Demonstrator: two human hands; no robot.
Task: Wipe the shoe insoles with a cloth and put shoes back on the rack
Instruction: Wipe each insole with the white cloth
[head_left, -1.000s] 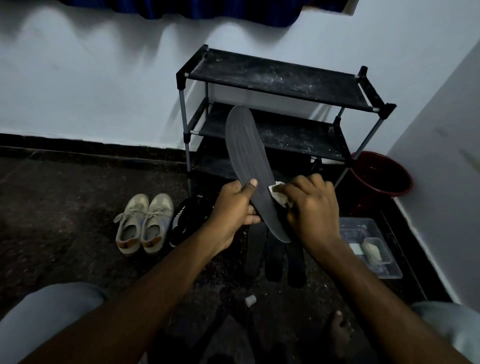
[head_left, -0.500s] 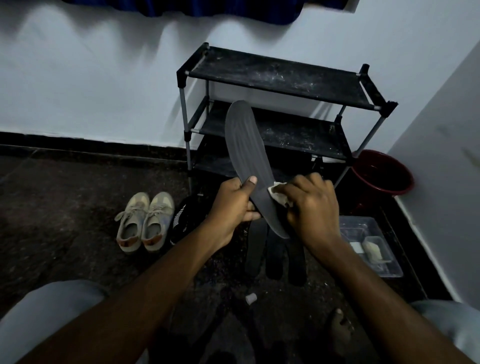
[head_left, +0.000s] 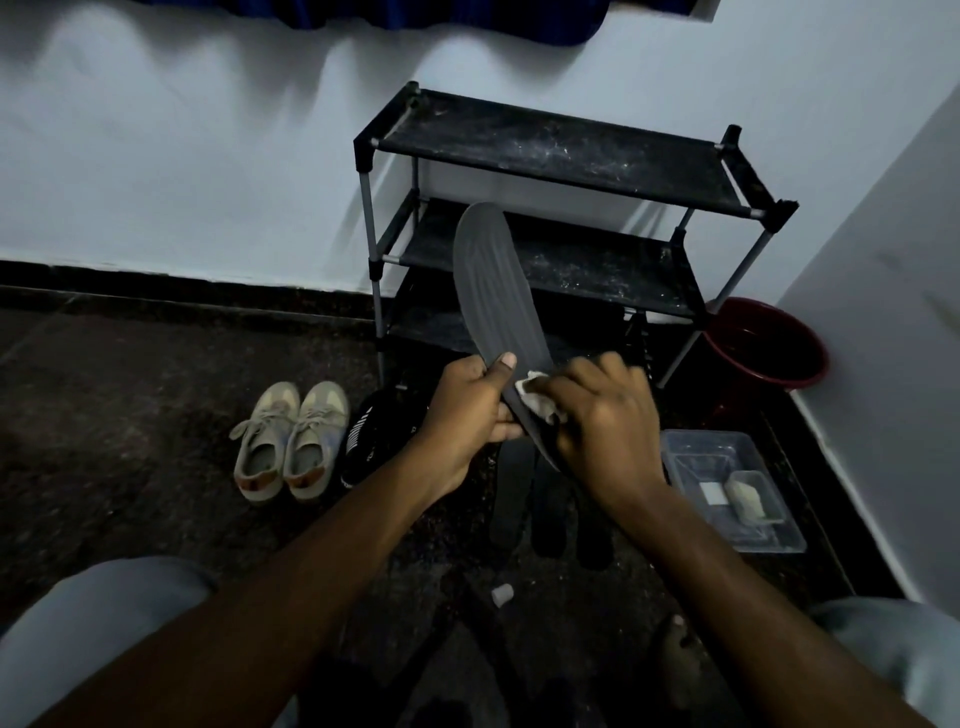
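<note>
Gripping insole (head_left: 496, 291) low with left hand (head_left: 467, 410), thumb on top; pinching cloth (head_left: 535, 396) in right hand (head_left: 605, 423), rubbing lower end. Needing firm brace, long strokes toward toe.

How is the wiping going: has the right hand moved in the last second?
Yes, slightly: the right hand with the cloth slid left across the insole, away from the shoe rack's right leg.

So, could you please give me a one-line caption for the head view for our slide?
Left hand holds up a grey insole while the right hand rubs a cloth on its lower end.
</note>
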